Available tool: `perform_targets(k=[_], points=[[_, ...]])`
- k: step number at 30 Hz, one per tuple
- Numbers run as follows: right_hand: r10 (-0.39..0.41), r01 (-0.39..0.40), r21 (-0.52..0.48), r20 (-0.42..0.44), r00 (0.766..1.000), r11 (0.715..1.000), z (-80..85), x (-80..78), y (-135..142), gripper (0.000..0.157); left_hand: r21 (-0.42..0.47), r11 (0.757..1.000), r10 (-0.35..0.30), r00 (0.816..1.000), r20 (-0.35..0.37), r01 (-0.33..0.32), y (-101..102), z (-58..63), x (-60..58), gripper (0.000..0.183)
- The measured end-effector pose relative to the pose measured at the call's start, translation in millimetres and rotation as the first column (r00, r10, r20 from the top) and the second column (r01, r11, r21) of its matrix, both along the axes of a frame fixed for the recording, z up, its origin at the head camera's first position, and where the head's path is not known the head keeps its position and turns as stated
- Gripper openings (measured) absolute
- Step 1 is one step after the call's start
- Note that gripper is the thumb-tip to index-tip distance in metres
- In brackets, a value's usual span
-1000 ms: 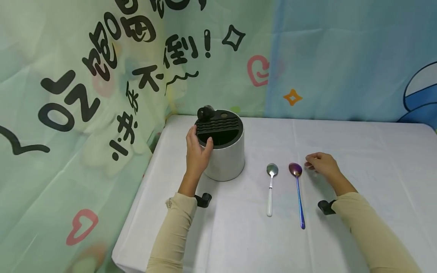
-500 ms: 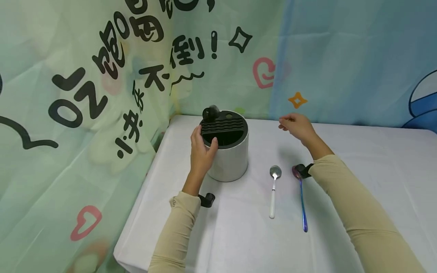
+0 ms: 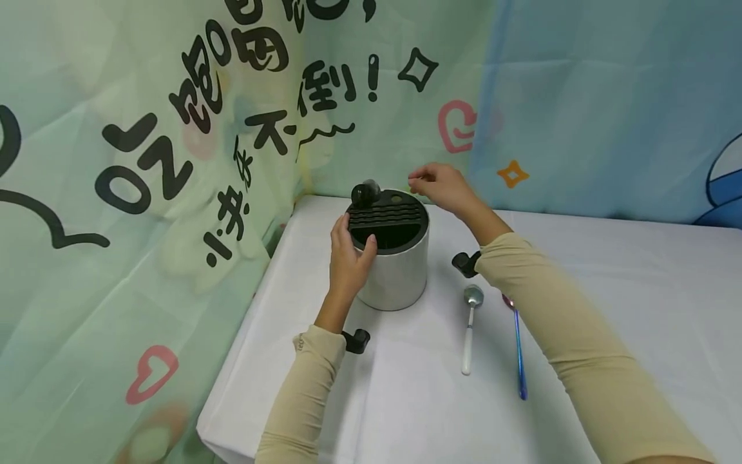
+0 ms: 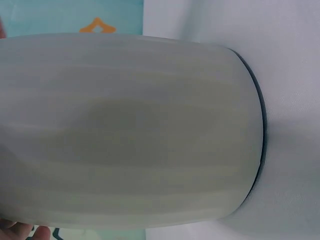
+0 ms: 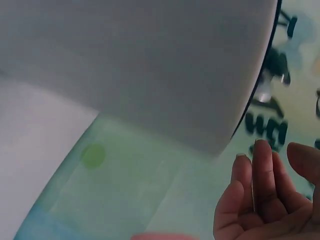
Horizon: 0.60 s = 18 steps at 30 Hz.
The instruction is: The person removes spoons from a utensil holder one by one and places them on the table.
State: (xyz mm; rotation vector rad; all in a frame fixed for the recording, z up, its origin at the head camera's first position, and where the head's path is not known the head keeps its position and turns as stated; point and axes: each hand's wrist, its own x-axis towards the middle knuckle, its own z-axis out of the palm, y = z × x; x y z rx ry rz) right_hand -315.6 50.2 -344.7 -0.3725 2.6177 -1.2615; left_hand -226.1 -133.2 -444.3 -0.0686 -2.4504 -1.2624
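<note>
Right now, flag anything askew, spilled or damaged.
Nothing stands out. The canister stands upright, held by the left hand; the white spoon and blue spoon lie flat; no spill or damage shows. The right sleeve partly covers the blue one.

Head view down across table (image 3: 417, 393), wrist views sharing canister (image 4: 135, 130) close up, right apparently tilted

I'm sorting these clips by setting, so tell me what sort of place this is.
Likely a makeshift recording corner: a printed backdrop hangs behind and left of a white-clothed table, and a black device sits at each wrist.
</note>
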Motion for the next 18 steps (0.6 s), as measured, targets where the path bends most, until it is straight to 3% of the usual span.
perform_targets(k=[7,18], points=[[0.092,-0.087,0.087,-0.051,0.994,0.992,0.4,1.8,-35.5,0.033,-0.005,1.0,-0.003,1.0,0.003,0.003,-0.9,-0.8,-1.3,0.07],[0.126,-0.116,0.108,-0.087,0.988,0.987,-5.5,-0.6,-57.6,0.032,-0.017,1.0,-0.016,1.0,0.01,0.017,-3.7,0.1,-2.1,0.071]])
